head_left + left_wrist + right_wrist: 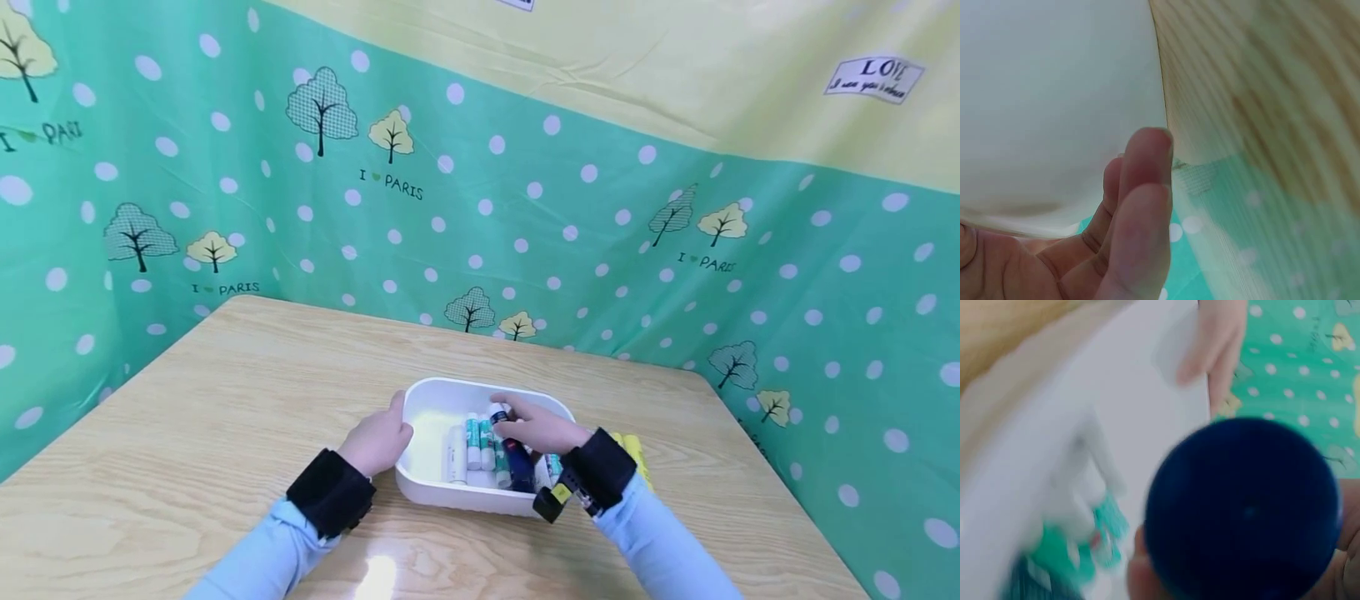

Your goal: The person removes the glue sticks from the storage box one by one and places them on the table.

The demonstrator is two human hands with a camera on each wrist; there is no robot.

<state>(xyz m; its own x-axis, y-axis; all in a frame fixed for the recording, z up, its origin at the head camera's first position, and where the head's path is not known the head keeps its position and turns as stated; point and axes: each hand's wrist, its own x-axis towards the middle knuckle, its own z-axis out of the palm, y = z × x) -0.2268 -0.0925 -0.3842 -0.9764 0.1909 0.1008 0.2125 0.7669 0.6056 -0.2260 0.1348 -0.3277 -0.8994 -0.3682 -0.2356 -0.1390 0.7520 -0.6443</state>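
Dark blue tube (521,468), glue-stick shaped, lies over the interior of the white plastic tub (465,495), toward its right half. The right hand (542,427) pinches it, thumb and fingers on opposite sides; the right wrist view shows its round end almost face-on. A grip across the barrel presumably leaves both ends free and suits a narrow cylinder among close neighbours. Whether the tube touches those below cannot be told.

Beside it in the tub: green-and-white glue sticks (473,440), roughly parallel, and a mostly white tube (457,454) at the row's left end. Side-by-side placement probably limits rolling.

The left hand (377,440) clamps the tub's left rim, thumb inside, fingers along the outer wall; likely a brace against sliding while the other hand works within.

Outside the tub, to the right: yellow objects (636,454), partly hidden by the right wrist. All stand on the wood-grain table (225,467), before a dotted green cloth (517,208).
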